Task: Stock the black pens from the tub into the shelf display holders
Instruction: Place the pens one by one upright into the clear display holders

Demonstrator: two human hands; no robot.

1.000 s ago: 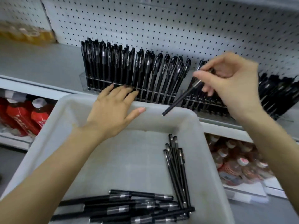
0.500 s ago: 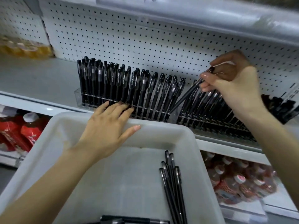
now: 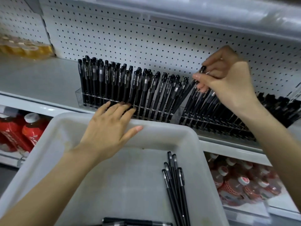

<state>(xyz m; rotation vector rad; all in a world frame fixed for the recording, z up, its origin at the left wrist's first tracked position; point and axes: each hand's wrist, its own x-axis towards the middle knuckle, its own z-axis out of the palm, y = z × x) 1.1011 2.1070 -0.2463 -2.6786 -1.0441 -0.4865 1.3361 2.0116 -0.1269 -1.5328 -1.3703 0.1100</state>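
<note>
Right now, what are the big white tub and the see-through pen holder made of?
The tub looks like matte, milky plastic: smooth moulded rim with rounded corners. The pen holder seems clear glossy plastic, maybe acrylic: pens show through its walls.

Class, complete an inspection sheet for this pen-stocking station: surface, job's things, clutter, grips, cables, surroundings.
Surface: grey metal shelf carrying clear plastic display holders.
Job's things: black capped pens standing in the holders; loose black pens lying in the white plastic tub; single black pen tilted, lower end at the left holder's right end.
Clutter: nothing seen.
Grips: left hand flat on the tub's far rim, fingers straight; right hand pinches the single black pen near its cap.
Cables: nothing seen.
Surroundings: white pegboard behind; red bottles on the lower shelf; yellow packs far left.
</note>
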